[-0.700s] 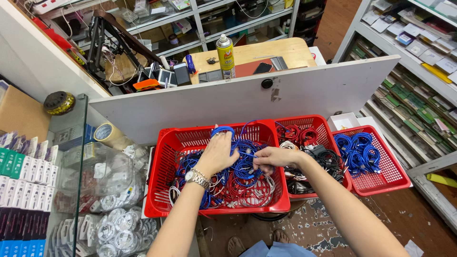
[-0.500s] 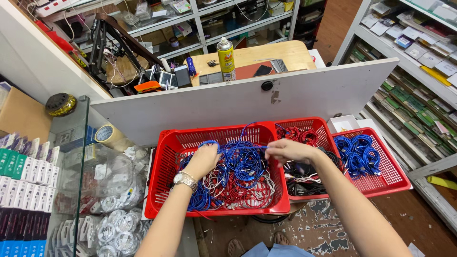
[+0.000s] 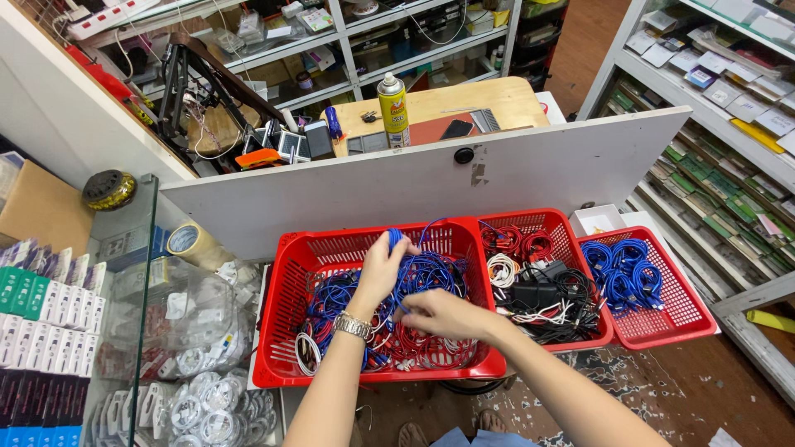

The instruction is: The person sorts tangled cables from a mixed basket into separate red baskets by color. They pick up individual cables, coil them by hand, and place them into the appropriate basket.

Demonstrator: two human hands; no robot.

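Both my hands are drawing closer: left hand clamping blue cables, right hand pinching them beside it; yellow spray can beyond.

- The large red basket is packed with a tangle of blue cables, red and white ones beneath; both hands sit in its middle, left hand raised, right hand lower.
- Open room lies above the basket's rim on the near side.
- A white board walls off the far edge.
- The middle red basket touches its right wall.
- A glass case stands close on the left.
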